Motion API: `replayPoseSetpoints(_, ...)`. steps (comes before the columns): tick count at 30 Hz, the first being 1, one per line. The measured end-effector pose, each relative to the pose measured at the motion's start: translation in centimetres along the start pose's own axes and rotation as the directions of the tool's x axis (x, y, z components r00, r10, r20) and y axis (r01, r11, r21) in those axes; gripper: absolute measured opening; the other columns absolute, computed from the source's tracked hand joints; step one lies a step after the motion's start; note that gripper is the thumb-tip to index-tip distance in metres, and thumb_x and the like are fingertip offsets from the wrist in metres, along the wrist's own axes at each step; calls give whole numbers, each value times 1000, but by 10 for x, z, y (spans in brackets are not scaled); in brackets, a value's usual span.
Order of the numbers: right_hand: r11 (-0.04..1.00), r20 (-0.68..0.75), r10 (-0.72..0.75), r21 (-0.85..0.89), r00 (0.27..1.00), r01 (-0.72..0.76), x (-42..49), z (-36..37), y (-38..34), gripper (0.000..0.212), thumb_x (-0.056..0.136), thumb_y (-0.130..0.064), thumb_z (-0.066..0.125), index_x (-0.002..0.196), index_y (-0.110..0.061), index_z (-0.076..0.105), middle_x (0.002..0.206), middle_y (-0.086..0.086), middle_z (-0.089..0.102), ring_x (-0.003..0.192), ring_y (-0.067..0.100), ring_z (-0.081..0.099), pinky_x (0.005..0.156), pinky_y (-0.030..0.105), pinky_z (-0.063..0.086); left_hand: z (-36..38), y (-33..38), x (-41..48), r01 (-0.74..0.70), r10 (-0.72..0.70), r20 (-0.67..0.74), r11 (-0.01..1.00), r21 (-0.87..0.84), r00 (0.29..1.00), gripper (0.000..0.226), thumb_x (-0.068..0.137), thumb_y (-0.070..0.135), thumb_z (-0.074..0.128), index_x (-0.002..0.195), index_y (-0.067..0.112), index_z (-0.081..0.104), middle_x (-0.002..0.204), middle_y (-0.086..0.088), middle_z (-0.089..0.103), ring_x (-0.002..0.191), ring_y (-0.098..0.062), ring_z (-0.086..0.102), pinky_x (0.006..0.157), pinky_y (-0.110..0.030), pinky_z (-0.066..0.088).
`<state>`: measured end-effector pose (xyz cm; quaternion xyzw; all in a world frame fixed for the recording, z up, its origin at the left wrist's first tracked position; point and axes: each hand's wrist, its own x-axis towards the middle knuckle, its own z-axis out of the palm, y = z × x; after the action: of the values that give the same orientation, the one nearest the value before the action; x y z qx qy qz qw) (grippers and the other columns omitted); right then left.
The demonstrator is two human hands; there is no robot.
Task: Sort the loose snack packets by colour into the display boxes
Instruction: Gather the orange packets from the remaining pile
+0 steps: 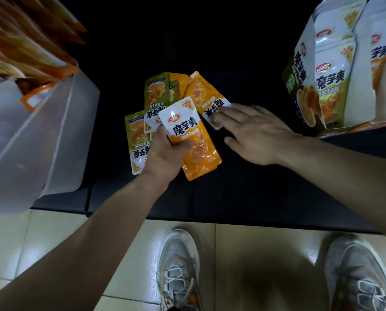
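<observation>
- Black surface (243, 194): dark, matte, with a vertical seam near its left front; its front edge ends above a pale tiled floor (53, 243).
- Loose pile, centre: two green packets (156, 90) overlapping, white ends toward the front edge; a third green packet (134, 135) at the pile's left; an orange packet (201, 93) lying aslant on the right; another orange packet (178, 79) partly buried at the back.
- Translucent plastic bin (53, 131): far left, overhanging the front edge, holding orange packets (30, 41).
- Display box (299, 70): far right, green and white card, well apart from the pile, filled with upright green-and-white packets (331, 86).
</observation>
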<state>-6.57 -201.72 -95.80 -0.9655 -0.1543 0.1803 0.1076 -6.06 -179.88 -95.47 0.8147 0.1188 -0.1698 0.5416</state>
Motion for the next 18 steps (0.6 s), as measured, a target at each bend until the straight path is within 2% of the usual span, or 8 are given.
replayPoseSetpoints(2, 996, -65, -10, -86, 998, 5, -6, 9, -3, 50, 102, -43, 36, 148, -23, 38, 156, 1, 33, 142, 26, 31, 113, 45, 31, -9, -5, 2, 7, -6, -15, 1000, 6, 1000, 30, 88, 11, 70, 111, 28, 58, 106, 0, 73, 98, -18, 71, 85, -53, 59)
replayPoseSetpoints(3, 995, -162, -11, -99, 987, -6, -11, 13, -6, 43, 101, -42, 40, 134, -18, 53, 141, 5, 49, 127, 29, 45, 102, 46, 41, -12, -7, 3, 10, -9, -12, 1000, 5, 1000, 31, 88, 12, 70, 112, 28, 58, 106, 1, 73, 98, -17, 71, 85, -51, 59)
replayPoseSetpoints(5, 990, -328, 25, -123, 944, -69, -17, 20, -7, 39, 97, -45, 46, 107, -11, 64, 112, 9, 61, 104, 32, 55, 84, 46, 48, -17, -11, 5, 19, -19, -13, 1000, 6, 1000, 32, 90, 11, 68, 117, 24, 57, 106, 3, 72, 96, -12, 71, 83, -44, 59)
replayPoseSetpoints(7, 977, -359, 143, -100, 922, -190, -20, 23, -8, 53, 91, -55, 49, 109, -7, 62, 107, 14, 59, 100, 36, 56, 80, 48, 49, -20, -13, 5, 21, -21, -18, 1000, 3, 1000, 34, 91, 10, 67, 121, 22, 56, 104, 6, 71, 89, -3, 71, 74, -30, 58)
replayPoseSetpoints(11, 911, -211, 394, -36, 894, -410, -19, 16, -9, 87, 78, -73, 59, 132, -5, 47, 125, 18, 47, 117, 39, 47, 89, 51, 45, -18, -11, 3, 2, -2, -6, 1000, 25, 1000, 33, 91, 12, 67, 120, 23, 56, 100, 9, 70, 79, 5, 69, 60, -16, 52)
replayPoseSetpoints(13, 915, -156, 403, 43, 902, -402, -18, 9, -9, 86, 74, -70, 69, 129, -8, 46, 127, 16, 45, 120, 36, 43, 91, 48, 43, -16, -11, 1, 0, 1, -4, 1000, 27, 1000, 33, 91, 13, 67, 120, 25, 57, 100, 10, 69, 82, 3, 69, 61, -16, 52)
replayPoseSetpoints(15, 909, -97, 388, 202, 916, -364, -18, 4, -9, 80, 70, -58, 81, 123, -12, 44, 123, 12, 48, 117, 33, 47, 86, 42, 43, -16, -11, 1, -3, 4, -9, 1000, 24, 1000, 33, 91, 13, 67, 120, 26, 56, 101, 10, 69, 87, 0, 68, 65, -18, 53)
replayPoseSetpoints(18, 841, -63, 316, 481, 946, -249, -23, 1, -9, 52, 80, -29, 81, 112, -25, 41, 103, -1, 61, 89, 22, 63, 69, 36, 50, -20, -10, 2, -29, 30, -63, 999, 14, 998, 32, 92, 10, 66, 119, 23, 54, 98, 13, 67, 85, 4, 67, 66, -18, 53)
